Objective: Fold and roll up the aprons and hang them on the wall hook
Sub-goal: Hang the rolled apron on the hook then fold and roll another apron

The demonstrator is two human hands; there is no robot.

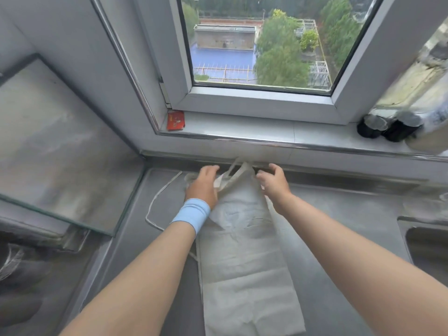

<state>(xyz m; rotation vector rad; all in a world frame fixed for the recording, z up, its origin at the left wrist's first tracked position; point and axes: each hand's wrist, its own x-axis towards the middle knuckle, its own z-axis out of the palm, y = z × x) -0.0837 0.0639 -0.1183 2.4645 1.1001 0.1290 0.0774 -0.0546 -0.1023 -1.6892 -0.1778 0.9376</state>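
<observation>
1. Glass panel (pixel 60 151) sat at the far left, its edge beside the grey counter (pixel 339 226).
2. Tie cord (pixel 155 202) of the apron lay in a loose loop on the counter, just left of your left wrist.
3. Red box (pixel 175 120) stood in the left corner of the window sill (pixel 242 132), well apart from both hands.
4. Your left hand (pixel 202 185), with a blue wristband (pixel 191 214) on the wrist, lay palm down on the bunched top of the apron. The fingers were fairly straight and pressed the cloth rather than curling round it.
5. Apron (pixel 244 263), pale and folded into a long narrow strip, lay flat on the counter between your forearms. It ran from the near edge up to the back wall under the sill, and a strap stood raised at its top end between your hands.
6. Your right hand (pixel 274 183) was at the apron's top right edge, fingers curled and thumb toward the cloth. You could not tell from this view whether it pinched the fabric.
7. Two dark jars (pixel 388 127) stood on the sill at the right.
8. Sink (pixel 426 246) showed at the right edge of the counter.
</observation>
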